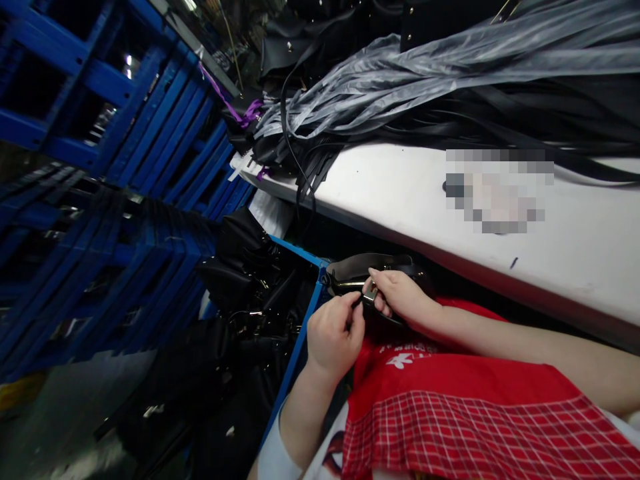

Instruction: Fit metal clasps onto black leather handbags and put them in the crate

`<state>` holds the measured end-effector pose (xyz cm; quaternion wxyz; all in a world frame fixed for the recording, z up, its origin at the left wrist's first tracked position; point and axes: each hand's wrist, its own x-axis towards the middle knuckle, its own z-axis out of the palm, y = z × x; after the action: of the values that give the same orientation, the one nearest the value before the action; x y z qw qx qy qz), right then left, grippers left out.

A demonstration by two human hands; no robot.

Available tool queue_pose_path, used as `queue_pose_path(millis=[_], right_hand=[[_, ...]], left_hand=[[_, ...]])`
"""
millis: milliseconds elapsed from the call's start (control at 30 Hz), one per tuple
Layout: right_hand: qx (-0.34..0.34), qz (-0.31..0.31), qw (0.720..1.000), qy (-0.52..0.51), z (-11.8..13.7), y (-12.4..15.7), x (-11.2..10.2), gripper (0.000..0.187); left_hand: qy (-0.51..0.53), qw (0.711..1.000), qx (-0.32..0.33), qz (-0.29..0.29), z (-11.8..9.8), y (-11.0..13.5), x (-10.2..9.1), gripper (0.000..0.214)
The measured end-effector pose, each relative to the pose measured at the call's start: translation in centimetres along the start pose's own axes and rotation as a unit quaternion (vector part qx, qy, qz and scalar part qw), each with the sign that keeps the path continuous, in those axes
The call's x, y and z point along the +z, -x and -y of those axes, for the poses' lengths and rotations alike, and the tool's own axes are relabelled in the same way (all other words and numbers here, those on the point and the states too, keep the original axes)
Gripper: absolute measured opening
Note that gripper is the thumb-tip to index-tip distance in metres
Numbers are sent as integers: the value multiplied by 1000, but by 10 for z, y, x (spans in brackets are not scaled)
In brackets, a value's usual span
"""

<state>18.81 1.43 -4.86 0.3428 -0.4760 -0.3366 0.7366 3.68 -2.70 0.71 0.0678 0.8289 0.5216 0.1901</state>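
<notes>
Black leather-like bag [383, 261] beside red apron [480, 373], just below white table [375, 180]. Rectangular gold-coloured metal clasp [370, 293] within curled fingers of right hand [407, 300]; left hand [334, 333] pinched tight alongside, anything held there hidden. Handling apparently midway; cannot tell how much remains. Across tabletop: long black straps [470, 120], grey translucent plastic strips [400, 77]. Beyond: blue slatted racks [165, 127], heaped black bags [250, 287].

Lettering [409, 349] on the red apron [470, 377] seems illegible.
</notes>
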Motion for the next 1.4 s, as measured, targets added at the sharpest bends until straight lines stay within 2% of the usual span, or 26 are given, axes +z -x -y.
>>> queue_pose_path(millis=[133,233,300,367,400,467,533,600,700,800,867,900,933,967,1033,1067,1100,1133,1167,1300,1333,1400], right_hand=[[-2,3,1000,0,-4,-2,1,46],[-10,9,1000,24,-6,-1,0,47],[-36,38,997,59,-6,4,-4,50],[-71,98,988,93,-5,12,-9,56],[-84,133,982,107,-4,16,-11,59],[-102,190,967,138,-2,23,-16,61],[-116,219,952,180,2,29,-18,60],[-139,239,933,229,8,33,-19,58],[-162,298,899,277,20,37,-17,55],[-153,412,844,308,32,37,-12,55],[-96,494,800,327,36,30,-5,61],[-64,495,793,351,35,23,-1,64],[-44,456,800,387,33,15,4,63],[-41,388,813,432,29,4,8,60],[-96,196,835,505,19,-22,13,45],[-125,127,837,517,13,-35,14,34],[-148,87,840,515,6,-48,15,22],[-159,78,844,506,0,-59,14,11],[-168,78,850,494,-7,-69,13,9],[-175,124,883,418,-35,-93,5,18],[-177,132,890,398,-41,-96,3,18],[-188,139,900,367,-49,-97,0,20]], left_hand=[[-98,989,102,44,-1,-1,4,24],[-132,985,107,22,1,-1,2,19],[-112,992,40,-34,10,-2,-2,17],[-97,988,-78,-87,25,-4,-6,16],[-102,980,-145,-94,35,-6,-8,17],[-123,958,-254,-49,54,-7,-9,23],[-125,945,-301,38,67,-8,-5,36],[-106,941,-303,112,74,-8,3,44],[-93,932,-311,163,75,-9,19,46],[-72,919,-327,208,77,-12,35,48],[-42,921,-313,227,80,-14,43,38],[-26,925,-303,229,81,-14,46,35],[-12,929,-294,226,82,-14,48,33],[1,932,-288,220,83,-14,49,33],[26,936,-284,208,83,-12,50,33],[39,937,-280,203,83,-10,50,32],[55,939,-276,199,83,-8,50,31],[72,939,-271,197,83,-6,50,29],[90,939,-268,194,83,-4,51,28],[164,934,-258,187,89,6,59,28],[204,926,-260,184,91,9,63,29],[321,889,-281,166,94,14,72,28]])
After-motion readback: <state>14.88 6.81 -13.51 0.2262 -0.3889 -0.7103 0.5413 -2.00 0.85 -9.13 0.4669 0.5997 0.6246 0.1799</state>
